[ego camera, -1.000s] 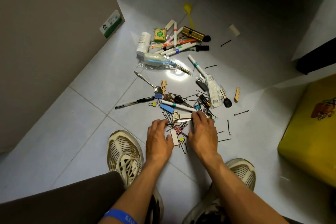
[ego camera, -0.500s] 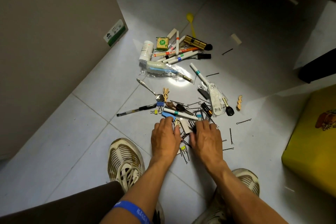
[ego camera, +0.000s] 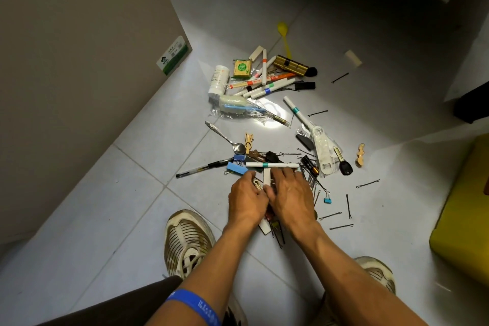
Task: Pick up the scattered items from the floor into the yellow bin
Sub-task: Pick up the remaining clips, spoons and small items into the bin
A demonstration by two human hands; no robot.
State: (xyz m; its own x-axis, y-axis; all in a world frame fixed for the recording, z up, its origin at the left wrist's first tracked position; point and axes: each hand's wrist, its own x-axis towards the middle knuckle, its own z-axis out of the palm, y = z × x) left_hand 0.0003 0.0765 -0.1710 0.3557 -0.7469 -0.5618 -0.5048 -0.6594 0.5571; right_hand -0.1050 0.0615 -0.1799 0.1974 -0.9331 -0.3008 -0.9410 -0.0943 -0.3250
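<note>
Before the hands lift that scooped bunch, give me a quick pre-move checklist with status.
1. Left hand and right hand cupped together round small items: ok.
2. Grip fully closed beneath the bunch: cannot tell, the hands hide it.
3. Hairpins trailing out under the wrists: not ok, may drop.
4. White marker just past the fingertips, outside the scoop: not ok.
5. Yellow bin at right: ok; its opening is out of frame.

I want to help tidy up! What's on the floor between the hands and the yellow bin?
In the head view, between the right hand and the yellow bin lie scattered black hairpins and one small blue binder clip on the tiles.
</note>
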